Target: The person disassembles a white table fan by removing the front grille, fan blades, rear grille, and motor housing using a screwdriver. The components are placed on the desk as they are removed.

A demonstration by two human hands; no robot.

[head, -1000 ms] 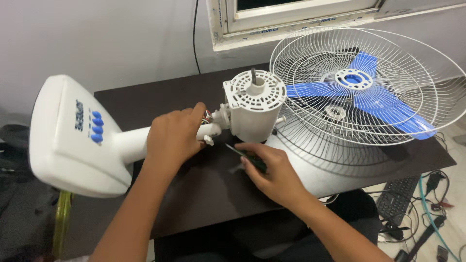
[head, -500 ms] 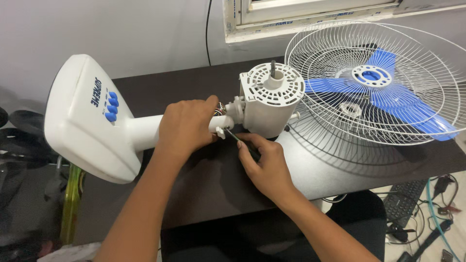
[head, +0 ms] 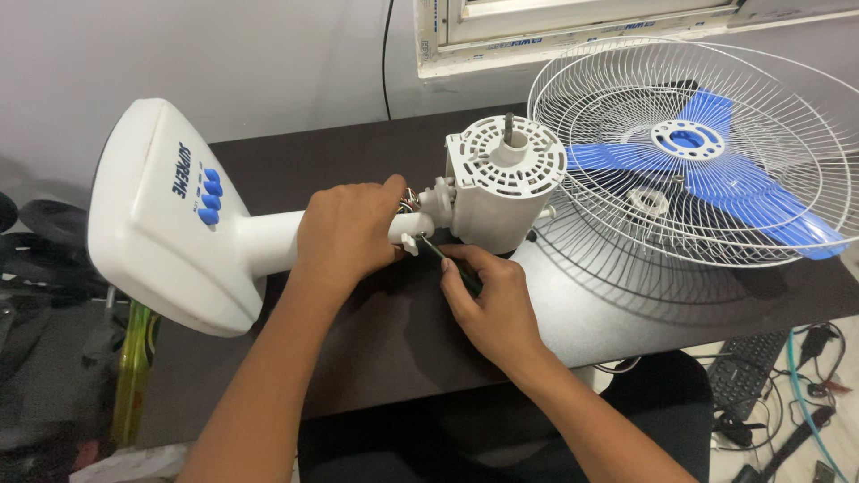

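A white fan body lies on its side across a dark table (head: 385, 358). My left hand (head: 344, 233) is wrapped around the fan's white neck, between the wide base (head: 165, 219) with blue buttons and the round white motor housing (head: 501, 183), whose metal shaft points up. My right hand (head: 488, 300) grips a dark-handled screwdriver (head: 447, 259). Its tip touches a small white fitting (head: 410, 241) on the neck, just below the joint where coloured wires show.
Two white wire fan guards (head: 698, 143) lie stacked at the table's right with a blue three-blade propeller under them. A window frame (head: 573, 27) and a black cable (head: 386, 54) are on the wall behind. A keyboard (head: 743, 380) and cables lie on the floor at lower right.
My right hand moved up and left from the table, bringing the screwdriver tip to the small white fitting on the neck. The view shifted, so the fan sits further right in the frame.
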